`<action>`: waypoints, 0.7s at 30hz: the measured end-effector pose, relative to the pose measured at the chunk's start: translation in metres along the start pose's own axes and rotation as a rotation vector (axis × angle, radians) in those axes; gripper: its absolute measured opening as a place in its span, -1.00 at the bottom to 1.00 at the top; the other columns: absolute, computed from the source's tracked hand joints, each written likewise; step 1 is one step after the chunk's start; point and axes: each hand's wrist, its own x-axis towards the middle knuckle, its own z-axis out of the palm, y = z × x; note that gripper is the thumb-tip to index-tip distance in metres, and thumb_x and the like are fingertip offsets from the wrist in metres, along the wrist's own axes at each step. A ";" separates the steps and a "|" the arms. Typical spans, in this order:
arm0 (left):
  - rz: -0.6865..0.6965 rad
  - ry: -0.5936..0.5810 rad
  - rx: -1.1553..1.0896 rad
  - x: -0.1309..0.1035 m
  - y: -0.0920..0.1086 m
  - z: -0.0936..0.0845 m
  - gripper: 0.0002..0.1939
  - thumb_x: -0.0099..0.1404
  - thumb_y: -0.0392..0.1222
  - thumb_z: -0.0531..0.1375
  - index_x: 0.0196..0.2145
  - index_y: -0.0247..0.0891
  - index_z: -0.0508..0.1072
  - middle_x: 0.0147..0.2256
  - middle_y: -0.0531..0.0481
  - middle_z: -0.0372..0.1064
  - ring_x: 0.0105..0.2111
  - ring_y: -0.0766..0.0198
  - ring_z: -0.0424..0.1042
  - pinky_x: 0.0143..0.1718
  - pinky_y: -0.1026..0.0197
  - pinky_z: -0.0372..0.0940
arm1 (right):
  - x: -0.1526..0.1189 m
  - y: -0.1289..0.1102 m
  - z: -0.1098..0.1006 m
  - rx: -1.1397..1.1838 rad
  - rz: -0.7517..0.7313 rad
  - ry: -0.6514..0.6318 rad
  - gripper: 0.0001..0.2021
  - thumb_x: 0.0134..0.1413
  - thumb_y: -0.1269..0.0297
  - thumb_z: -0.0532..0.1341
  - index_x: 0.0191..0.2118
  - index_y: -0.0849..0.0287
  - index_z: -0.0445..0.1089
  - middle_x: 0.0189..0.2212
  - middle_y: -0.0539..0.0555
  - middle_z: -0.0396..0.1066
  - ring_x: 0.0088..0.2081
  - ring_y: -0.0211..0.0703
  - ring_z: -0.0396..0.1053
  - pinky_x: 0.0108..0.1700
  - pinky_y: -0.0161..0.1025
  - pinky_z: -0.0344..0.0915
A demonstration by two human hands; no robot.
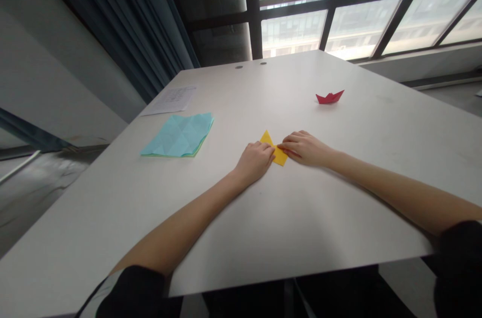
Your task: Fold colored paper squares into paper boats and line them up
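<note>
Yellow paper (280, 156) — well inside table edges (263, 279)

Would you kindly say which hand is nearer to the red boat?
The right hand, on the near left side of the red boat; the left hand is farther left.

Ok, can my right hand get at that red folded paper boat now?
Probably yes: only white tabletop shows between your right hand and the boat, though that hand touches the yellow folded paper.
</note>
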 end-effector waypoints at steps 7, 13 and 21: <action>-0.120 0.018 0.171 -0.005 0.006 -0.005 -0.64 0.28 -0.05 0.01 -0.39 -0.37 0.46 -0.40 -0.25 0.39 -0.36 0.07 0.36 -0.26 0.05 0.08 | 0.000 -0.004 -0.006 -0.072 0.120 -0.010 -0.72 0.14 0.20 0.03 -0.23 0.18 0.45 -0.35 0.13 0.45 -0.30 -0.13 0.38 -0.18 -0.19 0.17; -0.212 0.001 0.249 -0.006 0.006 -0.011 -0.53 0.27 0.07 -0.02 -0.40 -0.40 0.47 -0.43 -0.26 0.38 -0.40 0.08 0.36 -0.30 0.06 0.08 | -0.001 -0.003 -0.006 -0.092 0.142 -0.016 -0.73 0.14 0.18 0.05 -0.25 0.20 0.44 -0.37 0.14 0.43 -0.31 -0.12 0.35 -0.22 -0.19 0.17; -0.352 0.022 0.096 -0.001 -0.016 -0.006 -0.56 0.21 0.12 0.04 -0.22 -0.30 0.45 -0.20 -0.18 0.36 -0.15 0.03 0.30 -0.19 0.04 0.16 | -0.004 0.004 0.003 0.013 -0.112 -0.049 -0.66 0.21 0.35 -0.05 0.03 0.11 0.31 -0.11 0.14 0.38 -0.13 -0.09 0.27 -0.08 -0.13 0.15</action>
